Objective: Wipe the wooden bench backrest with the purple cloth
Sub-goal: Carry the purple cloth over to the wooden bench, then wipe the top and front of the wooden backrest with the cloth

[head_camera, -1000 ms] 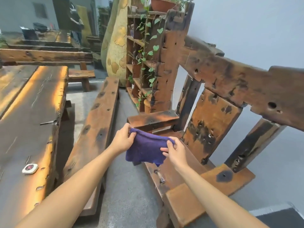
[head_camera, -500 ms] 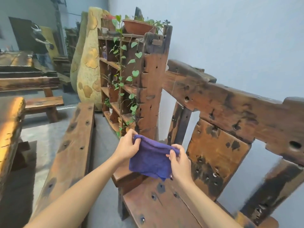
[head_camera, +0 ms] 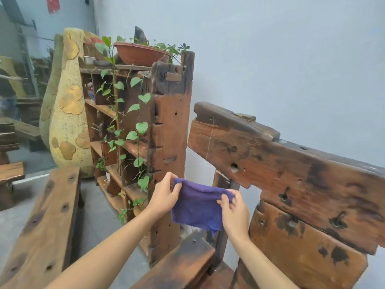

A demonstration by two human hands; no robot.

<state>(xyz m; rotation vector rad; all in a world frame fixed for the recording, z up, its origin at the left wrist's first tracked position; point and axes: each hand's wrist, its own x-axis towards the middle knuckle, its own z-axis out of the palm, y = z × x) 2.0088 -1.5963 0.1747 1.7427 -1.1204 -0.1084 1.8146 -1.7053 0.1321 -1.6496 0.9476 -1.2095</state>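
A purple cloth (head_camera: 196, 206) hangs stretched between both hands in front of me. My left hand (head_camera: 163, 195) pinches its upper left corner and my right hand (head_camera: 234, 211) pinches its upper right corner. The wooden bench backrest (head_camera: 291, 174) rises to the right, a thick dark-stained top rail with holes over a lower panel (head_camera: 295, 253). The cloth is held just left of the backrest's near end, apart from the wood. The bench armrest (head_camera: 183, 265) lies below the cloth.
A wooden shelf unit (head_camera: 168, 130) with trailing green vines and a terracotta pot (head_camera: 139, 54) stands close behind the cloth. A long plank bench (head_camera: 43, 226) runs along the left. A large yellow gourd-shaped sculpture (head_camera: 66, 113) stands behind it. A pale wall backs the bench.
The view has swung up and to the right, bringing the backrest closer. Both hands have kept their hold and lifted the cloth higher toward the backrest's near end.
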